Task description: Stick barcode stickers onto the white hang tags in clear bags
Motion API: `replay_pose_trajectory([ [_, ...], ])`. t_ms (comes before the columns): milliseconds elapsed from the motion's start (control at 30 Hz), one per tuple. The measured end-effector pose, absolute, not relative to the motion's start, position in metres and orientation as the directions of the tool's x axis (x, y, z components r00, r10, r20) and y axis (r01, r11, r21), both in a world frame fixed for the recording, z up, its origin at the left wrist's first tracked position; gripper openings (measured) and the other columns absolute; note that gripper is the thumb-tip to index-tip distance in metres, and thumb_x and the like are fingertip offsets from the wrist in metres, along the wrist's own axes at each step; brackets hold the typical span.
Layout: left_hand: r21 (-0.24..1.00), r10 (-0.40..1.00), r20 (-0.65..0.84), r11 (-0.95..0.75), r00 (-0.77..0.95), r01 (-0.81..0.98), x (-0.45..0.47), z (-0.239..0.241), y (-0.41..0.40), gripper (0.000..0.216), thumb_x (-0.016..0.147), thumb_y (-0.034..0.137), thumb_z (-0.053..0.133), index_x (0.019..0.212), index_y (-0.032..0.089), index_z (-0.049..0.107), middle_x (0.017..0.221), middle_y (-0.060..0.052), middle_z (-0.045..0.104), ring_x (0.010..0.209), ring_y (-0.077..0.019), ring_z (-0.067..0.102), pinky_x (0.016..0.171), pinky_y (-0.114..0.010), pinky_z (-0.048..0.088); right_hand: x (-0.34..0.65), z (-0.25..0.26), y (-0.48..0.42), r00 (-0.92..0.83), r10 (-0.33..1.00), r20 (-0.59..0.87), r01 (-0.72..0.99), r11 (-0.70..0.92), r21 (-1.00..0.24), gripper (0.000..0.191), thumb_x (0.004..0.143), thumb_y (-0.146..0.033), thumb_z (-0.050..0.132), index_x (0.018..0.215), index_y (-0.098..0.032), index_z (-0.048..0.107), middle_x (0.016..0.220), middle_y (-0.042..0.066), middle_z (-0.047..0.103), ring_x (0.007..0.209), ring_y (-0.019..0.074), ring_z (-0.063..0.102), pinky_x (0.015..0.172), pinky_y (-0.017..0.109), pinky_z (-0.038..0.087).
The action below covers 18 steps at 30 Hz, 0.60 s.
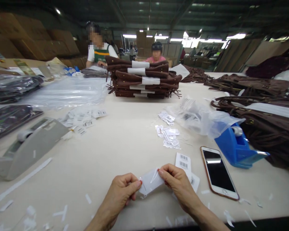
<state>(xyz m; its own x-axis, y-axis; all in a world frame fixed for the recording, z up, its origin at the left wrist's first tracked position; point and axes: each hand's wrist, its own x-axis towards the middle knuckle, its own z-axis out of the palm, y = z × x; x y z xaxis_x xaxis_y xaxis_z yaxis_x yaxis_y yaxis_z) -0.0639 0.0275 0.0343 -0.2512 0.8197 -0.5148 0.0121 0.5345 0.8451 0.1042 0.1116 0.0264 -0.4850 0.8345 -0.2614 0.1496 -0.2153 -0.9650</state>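
My left hand (pixel 121 190) and my right hand (pixel 177 183) are both pinched on a small clear plastic pouch with a white card inside (pixel 150 183), held just above the near edge of the white table (pixel 125 144). Each hand grips one end of the pouch. A white barcode tag (pixel 183 162) lies right behind my right hand, partly under it. Small piles of similar bagged tags (pixel 170 136) lie further out on the table.
A phone (pixel 218 173) and a blue tape dispenser (pixel 238 147) lie to the right. A grey tape dispenser (pixel 26 144) sits at left. Stacked brown bags (pixel 142 80) stand mid-table, more bags (pixel 267 122) at right. Two people work at the far side. Paper scraps litter the near edge.
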Motion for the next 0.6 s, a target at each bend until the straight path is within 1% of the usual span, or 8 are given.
replay_pose_trajectory([
  [167,0.837,0.817,-0.513,0.545,-0.264,0.060,-0.093,0.041,0.016,0.030,0.067,0.042,0.057,0.056,0.014,0.050,0.044,0.005,0.046,0.040,-0.0052,0.030,0.041,-0.020,0.018,0.084,0.018,0.109,-0.503,0.820,-0.272,0.187,-0.204,-0.961,0.028,0.077,-0.040,0.052,0.063,-0.017,0.049,0.055,-0.005,0.037,0.053,0.0085,0.032,0.049,0.022,0.024],
  [333,0.827,0.811,-0.514,0.555,-0.280,0.089,-0.111,0.043,0.010,0.029,0.068,0.040,0.055,0.055,0.016,0.046,0.047,0.006,0.042,0.044,-0.0067,0.032,0.044,-0.020,0.022,0.075,0.010,0.108,-0.481,0.818,-0.316,0.208,-0.243,-0.947,0.027,0.078,-0.042,0.049,0.065,-0.018,0.048,0.053,-0.005,0.038,0.051,0.0090,0.033,0.045,0.022,0.023],
  [400,0.815,0.802,-0.519,0.569,-0.295,0.112,-0.117,0.043,0.009,0.027,0.068,0.039,0.054,0.055,0.016,0.046,0.047,0.006,0.042,0.045,-0.0074,0.033,0.045,-0.020,0.022,0.074,0.008,0.110,-0.469,0.827,-0.309,0.252,-0.210,-0.945,0.028,0.078,-0.042,0.048,0.064,-0.018,0.049,0.052,-0.005,0.039,0.050,0.0093,0.034,0.045,0.022,0.024],
  [500,0.760,0.792,-0.515,0.599,-0.327,0.254,-0.125,0.041,0.009,0.024,0.069,0.037,0.051,0.055,0.017,0.047,0.045,0.007,0.040,0.044,-0.0083,0.032,0.044,-0.021,0.022,0.074,0.007,0.111,-0.457,0.851,-0.258,0.349,-0.096,-0.932,0.028,0.079,-0.041,0.047,0.062,-0.018,0.049,0.051,-0.005,0.041,0.051,0.0104,0.037,0.048,0.023,0.027],
  [600,0.664,0.814,-0.445,0.580,-0.374,0.472,-0.131,0.037,0.011,0.024,0.069,0.034,0.049,0.052,0.018,0.047,0.045,0.006,0.038,0.045,-0.0098,0.035,0.045,-0.022,0.022,0.074,0.006,0.113,-0.454,0.868,-0.200,0.435,0.020,-0.900,0.027,0.079,-0.039,0.046,0.061,-0.019,0.049,0.052,-0.003,0.046,0.053,0.0126,0.043,0.052,0.025,0.031],
])
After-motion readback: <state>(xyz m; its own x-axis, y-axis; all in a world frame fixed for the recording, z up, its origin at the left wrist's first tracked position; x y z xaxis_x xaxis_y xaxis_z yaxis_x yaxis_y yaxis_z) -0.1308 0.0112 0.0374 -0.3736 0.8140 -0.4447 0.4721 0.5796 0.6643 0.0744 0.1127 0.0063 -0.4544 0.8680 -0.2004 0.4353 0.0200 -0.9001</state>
